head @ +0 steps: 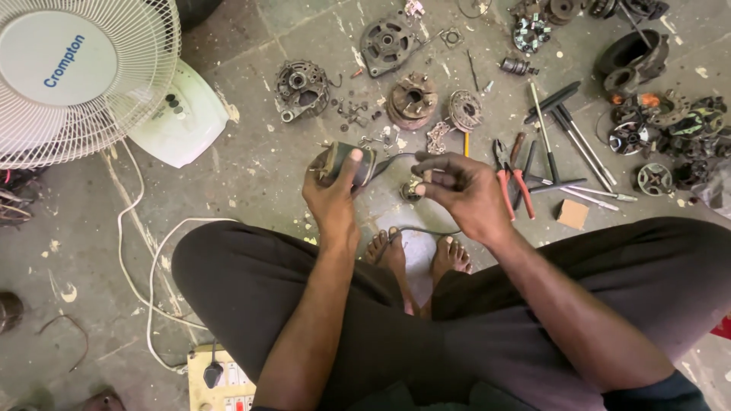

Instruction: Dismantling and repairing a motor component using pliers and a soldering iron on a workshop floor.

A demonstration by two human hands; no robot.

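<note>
left hand point(333, 190) clamps dark cylindrical motor part point(346, 163), steadying it | right hand point(464, 190) pinches small round piece point(413, 189) on its black wire point(396, 161) | pliers point(512, 176) lie near, right, within reach

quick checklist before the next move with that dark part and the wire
1. Left hand has a firm hold on the dark cylindrical part, thumb on top: ok.
2. Right hand pinches a small item at its fingertips: ok; what it is, cannot tell.
3. Black wire hangs free of the feet: not ok, it lies across the toes.
4. Red-handled pliers close beside the right hand: ok.
5. Floor ahead uncluttered: not ok, small parts are scattered there.
</note>
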